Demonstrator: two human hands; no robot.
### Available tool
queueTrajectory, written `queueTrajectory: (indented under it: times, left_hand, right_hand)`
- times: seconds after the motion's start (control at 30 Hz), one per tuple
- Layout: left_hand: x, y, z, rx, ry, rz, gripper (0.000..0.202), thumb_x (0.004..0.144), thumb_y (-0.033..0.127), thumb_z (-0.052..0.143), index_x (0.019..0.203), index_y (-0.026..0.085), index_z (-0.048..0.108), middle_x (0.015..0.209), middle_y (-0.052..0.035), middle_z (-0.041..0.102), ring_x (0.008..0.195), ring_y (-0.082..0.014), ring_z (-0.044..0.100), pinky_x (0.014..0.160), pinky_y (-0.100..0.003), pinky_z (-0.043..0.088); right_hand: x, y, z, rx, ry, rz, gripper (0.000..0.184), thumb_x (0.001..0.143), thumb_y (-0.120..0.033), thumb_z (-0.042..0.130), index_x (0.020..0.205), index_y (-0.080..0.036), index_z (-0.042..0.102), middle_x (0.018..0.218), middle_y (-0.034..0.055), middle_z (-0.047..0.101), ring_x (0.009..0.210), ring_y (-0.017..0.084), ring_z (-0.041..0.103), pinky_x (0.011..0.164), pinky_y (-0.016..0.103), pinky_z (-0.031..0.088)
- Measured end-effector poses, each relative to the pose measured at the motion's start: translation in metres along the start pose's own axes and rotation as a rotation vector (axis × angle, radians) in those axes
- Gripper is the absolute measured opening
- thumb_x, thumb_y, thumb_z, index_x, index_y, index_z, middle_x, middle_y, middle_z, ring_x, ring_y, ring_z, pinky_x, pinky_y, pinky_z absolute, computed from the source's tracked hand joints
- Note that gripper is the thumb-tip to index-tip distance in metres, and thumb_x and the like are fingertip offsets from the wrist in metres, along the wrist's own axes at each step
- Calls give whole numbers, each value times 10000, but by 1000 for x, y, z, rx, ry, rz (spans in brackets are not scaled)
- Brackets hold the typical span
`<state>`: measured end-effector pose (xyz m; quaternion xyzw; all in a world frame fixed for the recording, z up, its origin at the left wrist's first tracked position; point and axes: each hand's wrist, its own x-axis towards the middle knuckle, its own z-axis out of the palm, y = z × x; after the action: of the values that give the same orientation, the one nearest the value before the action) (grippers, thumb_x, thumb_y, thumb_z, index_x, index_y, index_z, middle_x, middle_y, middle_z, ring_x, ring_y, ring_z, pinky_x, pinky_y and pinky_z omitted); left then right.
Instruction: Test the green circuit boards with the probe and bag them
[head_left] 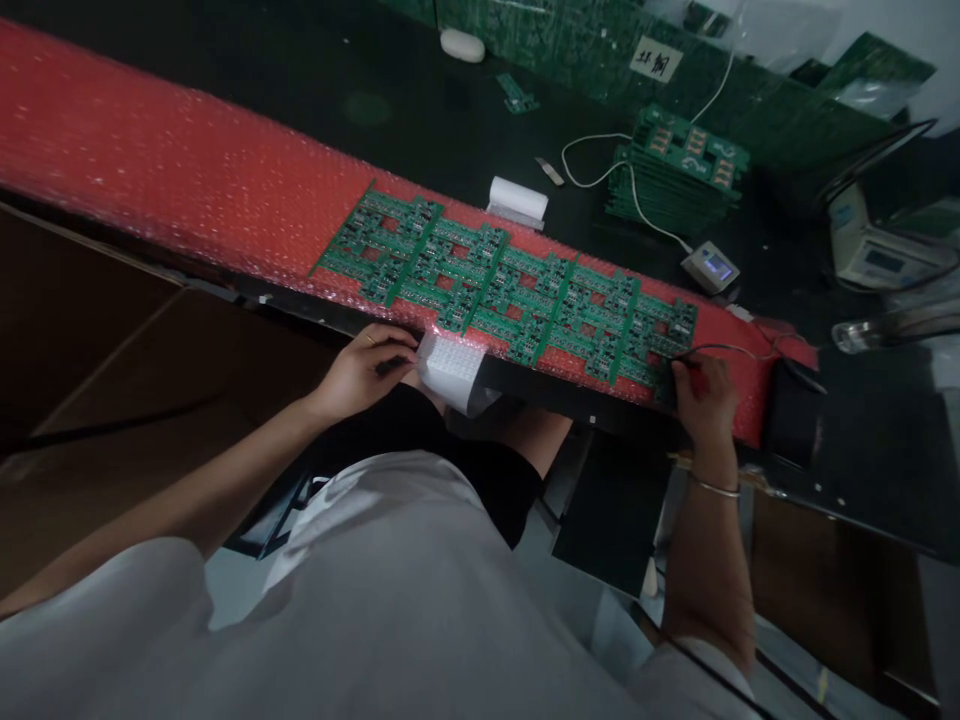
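A row of joined green circuit boards lies on red bubble wrap along the bench front. My left hand, a ring on one finger, is at the bench edge with thumb and fingertips closed at the left side of a strip of white labels. That strip hangs over the edge in a curl. Over the right-end board, my right hand has its fingers curled, with a dark thin cable beside them. What it grips is mostly hidden by the fingers and too dark to name.
Behind the boards lie a white roll, a small blade and a loose board piece. Farther right are a stack of green boards, a small lit-screen device with cables, and a pale instrument.
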<state>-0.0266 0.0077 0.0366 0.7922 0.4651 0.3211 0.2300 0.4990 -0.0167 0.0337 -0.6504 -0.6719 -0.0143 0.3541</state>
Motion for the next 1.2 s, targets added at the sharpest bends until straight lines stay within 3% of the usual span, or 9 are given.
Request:
queueTrajectory:
  times: [0.2,0.53,0.67,0.77,0.87,0.93,1.0,1.13,1.2]
  left_hand:
    - [10,19,-3,2,-42,64,164,950,347,630,989,220,725,1101,-79,687,1081,-232,664,978,-378,551]
    - [5,-7,10,177,-20,114,226,985,340,575,881,198,717,1064,-99,689,1039,-238,661,929,-400,562]
    - [-1,-6,7,156,-28,131,215,980,330,585,862,215,722,1070,-91,705,1036,-232,665,913,-391,566]
    - [-3,6,2,140,-33,138,185,973,309,605,862,224,726,1089,-86,703,1040,-232,659,913,-394,560]
    - [12,36,5,68,-37,136,153,976,295,608,899,242,729,1118,-67,693,1056,-224,654,938,-402,543]
    - [34,65,19,-16,-69,166,152,984,299,602,920,252,731,1131,-51,693,1066,-218,652,965,-408,533]
    - [64,99,46,-108,-141,220,163,989,296,595,914,244,730,1123,-46,695,1071,-218,646,993,-420,525]
    - [124,161,127,-225,-326,338,165,953,195,592,887,217,741,1118,-59,685,1130,-242,605,1041,-458,507]
    - [146,182,169,-220,-353,336,147,916,165,628,845,204,751,1098,-70,675,1148,-258,583,1052,-465,506]
  right_hand:
    - [2,-3,0,16,-5,-5,427,972,-625,536,933,-221,670,944,109,731,944,274,671,867,460,556]
    - [0,1,0,38,13,1,395,947,-592,576,888,-212,662,912,115,733,937,279,675,860,465,554]
    - [-5,5,-2,125,54,117,402,899,-602,632,891,-201,659,886,87,709,872,248,676,850,446,566]
    - [-6,6,-4,202,93,235,426,880,-619,646,904,-195,662,845,59,688,801,213,656,821,409,566]
    - [-2,4,-5,254,111,306,470,848,-669,652,882,-199,653,807,41,677,754,192,633,788,377,557]
    - [1,2,-4,297,108,332,498,834,-701,641,872,-205,639,805,36,673,746,185,622,780,367,551]
    - [5,0,-3,323,121,346,511,830,-718,632,866,-208,626,814,35,669,757,182,616,789,363,546]
    - [8,-4,-2,331,131,342,499,841,-714,622,851,-215,616,818,28,670,785,179,617,781,338,536]
    - [8,-4,-1,363,123,341,480,856,-696,620,855,-216,619,815,20,669,788,175,618,772,321,529]
